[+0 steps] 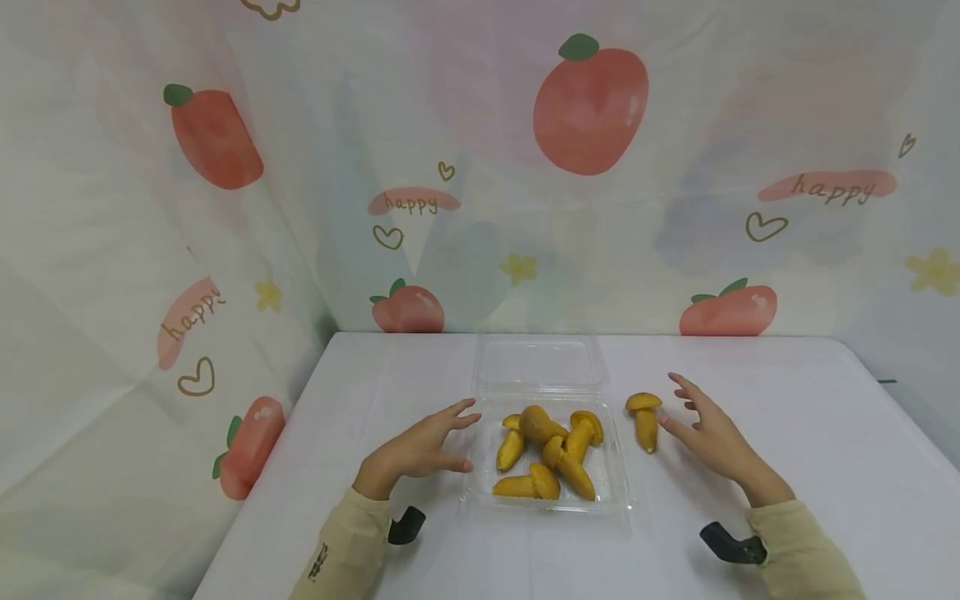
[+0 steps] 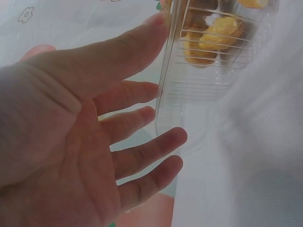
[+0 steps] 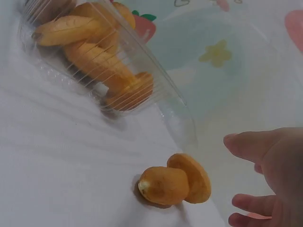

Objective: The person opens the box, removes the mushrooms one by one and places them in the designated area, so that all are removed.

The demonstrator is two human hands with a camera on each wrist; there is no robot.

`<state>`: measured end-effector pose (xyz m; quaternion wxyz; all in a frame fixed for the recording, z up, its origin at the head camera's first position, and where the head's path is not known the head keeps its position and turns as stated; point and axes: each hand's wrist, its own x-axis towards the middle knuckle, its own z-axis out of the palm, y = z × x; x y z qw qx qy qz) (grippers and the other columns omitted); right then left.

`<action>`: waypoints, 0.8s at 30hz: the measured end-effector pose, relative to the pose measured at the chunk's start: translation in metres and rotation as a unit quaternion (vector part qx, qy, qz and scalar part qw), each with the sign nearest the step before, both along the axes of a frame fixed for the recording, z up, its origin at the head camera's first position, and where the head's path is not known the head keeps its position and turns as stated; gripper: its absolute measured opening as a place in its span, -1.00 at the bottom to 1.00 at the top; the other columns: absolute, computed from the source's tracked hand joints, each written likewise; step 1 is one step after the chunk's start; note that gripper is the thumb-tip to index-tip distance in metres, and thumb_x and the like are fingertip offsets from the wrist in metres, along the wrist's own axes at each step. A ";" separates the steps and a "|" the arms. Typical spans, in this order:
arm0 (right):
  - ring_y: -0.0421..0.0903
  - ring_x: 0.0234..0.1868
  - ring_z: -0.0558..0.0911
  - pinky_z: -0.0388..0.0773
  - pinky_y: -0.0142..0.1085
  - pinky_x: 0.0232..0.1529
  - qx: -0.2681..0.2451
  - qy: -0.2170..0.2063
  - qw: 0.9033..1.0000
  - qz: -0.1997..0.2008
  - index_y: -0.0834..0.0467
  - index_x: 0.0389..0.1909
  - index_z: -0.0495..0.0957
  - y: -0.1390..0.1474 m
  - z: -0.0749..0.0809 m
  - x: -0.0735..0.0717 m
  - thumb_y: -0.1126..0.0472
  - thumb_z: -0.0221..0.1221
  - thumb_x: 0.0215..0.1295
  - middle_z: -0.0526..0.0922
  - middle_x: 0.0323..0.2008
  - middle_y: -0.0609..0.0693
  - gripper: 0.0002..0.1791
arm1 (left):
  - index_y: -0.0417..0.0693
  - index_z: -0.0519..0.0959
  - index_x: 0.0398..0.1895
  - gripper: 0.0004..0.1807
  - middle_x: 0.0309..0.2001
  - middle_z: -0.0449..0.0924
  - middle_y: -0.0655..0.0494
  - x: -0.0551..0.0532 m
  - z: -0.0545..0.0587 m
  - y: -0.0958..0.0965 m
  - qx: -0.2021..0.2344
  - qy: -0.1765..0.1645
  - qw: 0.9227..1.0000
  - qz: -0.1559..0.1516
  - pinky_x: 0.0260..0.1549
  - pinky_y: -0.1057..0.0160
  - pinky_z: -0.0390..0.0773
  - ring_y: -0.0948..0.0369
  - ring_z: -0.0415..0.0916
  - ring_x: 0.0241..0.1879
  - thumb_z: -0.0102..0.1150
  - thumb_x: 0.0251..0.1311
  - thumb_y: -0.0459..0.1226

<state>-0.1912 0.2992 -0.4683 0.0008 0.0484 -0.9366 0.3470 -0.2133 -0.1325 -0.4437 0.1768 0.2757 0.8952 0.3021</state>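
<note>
A clear plastic clamshell box (image 1: 618, 492) lies with its lid folded back, and several yellow-brown mushrooms (image 1: 576, 477) are heaped in its base. One more mushroom (image 1: 646, 423) rests on the table just right of the box, cap toward the back. My left hand (image 1: 420, 450) is at the box's left side, fingers spread and holding nothing; in the left wrist view its fingertips (image 2: 176, 137) are right by the clear wall. My right hand (image 1: 712, 437) hovers beside the loose mushroom, thumb close to its stem, with nothing in its grasp.
The white table (image 1: 405, 375) runs back to a cloth backdrop (image 1: 480, 125) printed with fruit, hearts and writing. Another cloth panel (image 1: 90, 333) borders the table's left side. The box's lid (image 1: 540, 364) lies flat toward the back edge. Black wrist mounts (image 1: 731, 546) show below the sleeves.
</note>
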 end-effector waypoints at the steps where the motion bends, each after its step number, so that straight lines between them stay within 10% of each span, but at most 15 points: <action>1: 0.50 0.28 0.33 0.42 0.42 0.18 -0.002 0.007 1.000 0.002 0.29 0.58 -0.08 -0.001 0.001 0.001 0.07 0.13 0.50 0.26 0.35 0.56 -0.15 | -0.13 0.22 0.55 -0.10 0.60 0.12 -0.07 0.000 0.000 0.000 0.001 -0.004 1.000 0.003 0.51 -0.23 0.13 -0.10 0.02 0.60 0.45 0.17 -0.23; 24: 0.29 0.22 0.49 0.57 0.23 0.13 -0.023 0.099 0.993 0.051 0.17 0.55 0.10 -0.052 0.025 0.018 0.12 0.24 0.42 0.47 0.28 0.32 -0.21 | -0.12 0.28 0.52 -0.14 0.62 0.05 -0.06 -0.001 -0.001 0.000 -0.007 0.004 1.000 0.001 0.50 -0.23 0.15 -0.11 0.03 0.60 0.45 0.17 -0.23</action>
